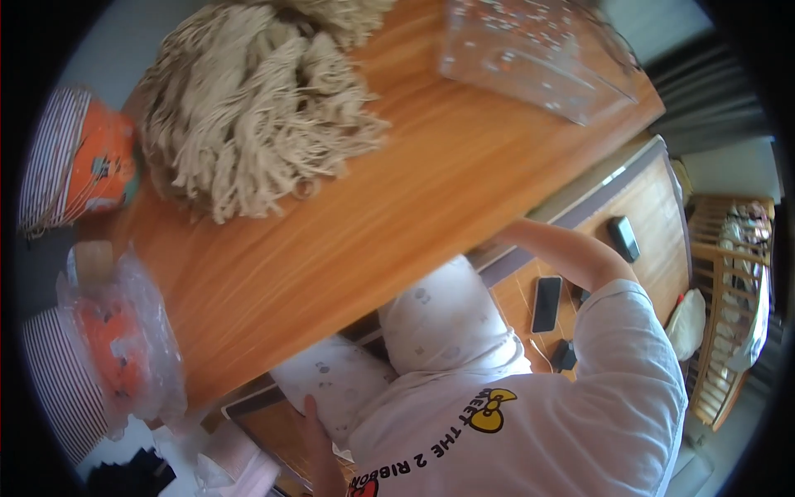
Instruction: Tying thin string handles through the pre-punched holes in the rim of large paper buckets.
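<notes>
My left hand (315, 431) hangs low beside my left thigh, at the near edge of the wooden table (397, 199). One finger or the thumb shows, pointing up; the other fingers are hidden, and no held thing can be seen. My right forearm (551, 244) reaches toward the table's right-hand edge, and the hand itself is hidden below the tabletop. On the table's far left lies a big heap of beige twisted cords (257, 108) with loose ends. At the far right stands a clear plastic box (522, 66) speckled with small orange and white bits.
At left are a striped orange round bundle (99, 161) and a similar one in clear plastic (124, 348). A dark phone (546, 304), a black case (623, 238) and a small black block (565, 355) lie on the lower wooden surface at right. Beyond stands a slatted wooden rack (716, 331).
</notes>
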A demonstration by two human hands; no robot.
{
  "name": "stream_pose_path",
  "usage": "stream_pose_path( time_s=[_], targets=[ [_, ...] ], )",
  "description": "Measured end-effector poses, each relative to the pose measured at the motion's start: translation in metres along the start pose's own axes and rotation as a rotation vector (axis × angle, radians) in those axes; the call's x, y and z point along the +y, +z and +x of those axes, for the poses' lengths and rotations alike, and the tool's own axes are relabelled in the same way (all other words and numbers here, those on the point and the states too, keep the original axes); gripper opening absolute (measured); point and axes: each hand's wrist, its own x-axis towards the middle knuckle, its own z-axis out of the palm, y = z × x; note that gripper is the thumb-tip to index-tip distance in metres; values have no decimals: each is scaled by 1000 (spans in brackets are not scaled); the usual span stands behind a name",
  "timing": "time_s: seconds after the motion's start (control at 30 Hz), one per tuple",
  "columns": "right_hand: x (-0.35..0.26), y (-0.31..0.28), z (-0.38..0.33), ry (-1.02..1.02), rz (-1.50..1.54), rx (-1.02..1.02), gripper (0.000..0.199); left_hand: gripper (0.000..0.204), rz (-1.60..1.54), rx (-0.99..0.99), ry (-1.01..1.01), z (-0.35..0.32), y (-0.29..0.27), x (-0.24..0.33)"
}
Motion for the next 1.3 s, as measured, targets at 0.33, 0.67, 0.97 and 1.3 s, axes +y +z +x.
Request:
stream_pose_path(
  time_s=[0.33, 0.67, 0.97, 1.3],
  targets=[
    [-48, -38, 205, -378, 108, 110, 54, 44, 324, 190, -99, -1, -36, 5],
    [-115, -76, 308, -660, 169, 134, 49, 66, 554, 988, 1039, -55, -108, 233],
    [-114, -49, 304, -630, 301, 134, 44, 61, 1006, 986, 1439, -106, -88, 395],
    [-104, -15, 248, -507, 457, 121, 39, 51, 1273, 663, 1458, -108, -67, 454]
  ],
)
